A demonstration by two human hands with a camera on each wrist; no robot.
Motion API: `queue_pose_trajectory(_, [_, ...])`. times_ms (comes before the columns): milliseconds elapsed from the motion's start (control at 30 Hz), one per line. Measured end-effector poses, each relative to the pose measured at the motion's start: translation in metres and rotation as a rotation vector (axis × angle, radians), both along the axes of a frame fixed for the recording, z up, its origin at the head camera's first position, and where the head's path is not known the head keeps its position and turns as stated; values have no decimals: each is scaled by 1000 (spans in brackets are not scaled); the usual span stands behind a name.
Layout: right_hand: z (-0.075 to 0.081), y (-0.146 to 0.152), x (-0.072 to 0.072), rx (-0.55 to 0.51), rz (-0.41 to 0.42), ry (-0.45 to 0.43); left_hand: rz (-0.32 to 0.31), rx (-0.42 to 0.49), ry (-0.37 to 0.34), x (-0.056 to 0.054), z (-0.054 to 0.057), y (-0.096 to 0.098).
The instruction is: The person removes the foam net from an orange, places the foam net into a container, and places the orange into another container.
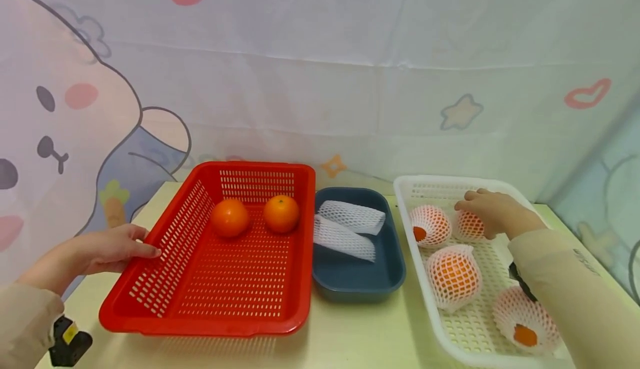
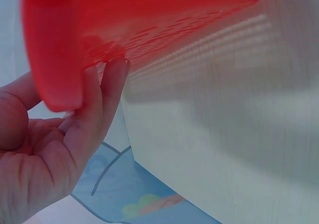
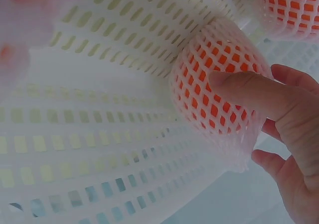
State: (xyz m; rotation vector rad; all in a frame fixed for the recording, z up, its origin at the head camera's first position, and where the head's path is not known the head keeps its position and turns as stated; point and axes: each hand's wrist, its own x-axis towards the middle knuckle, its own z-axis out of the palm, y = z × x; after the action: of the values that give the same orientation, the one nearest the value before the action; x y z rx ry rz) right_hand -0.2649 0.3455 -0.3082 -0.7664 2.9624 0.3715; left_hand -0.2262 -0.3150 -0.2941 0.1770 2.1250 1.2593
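Head: left fingers (image 1: 132,232) pinch red basket (image 1: 215,324); right fingers (image 1: 475,202) apparently curl round netted fruit (image 1: 470,227).

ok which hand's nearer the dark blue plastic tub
Right hand, over the white plastic basket right of the tub; left hand, farther off, gripping the red plastic basket left of it.

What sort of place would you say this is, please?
Probably a makeshift indoor tabletop workspace: a creased cartoon-print cloth hangs behind a pale table, where a red plastic basket holds two bare oranges and a white plastic basket holds foam-netted fruit.
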Motion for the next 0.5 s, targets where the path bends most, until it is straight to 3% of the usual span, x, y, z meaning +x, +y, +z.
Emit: queue_pose_trajectory(500, [-8, 12, -9, 0, -83, -37, -2, -15, 0, 0, 3, -3])
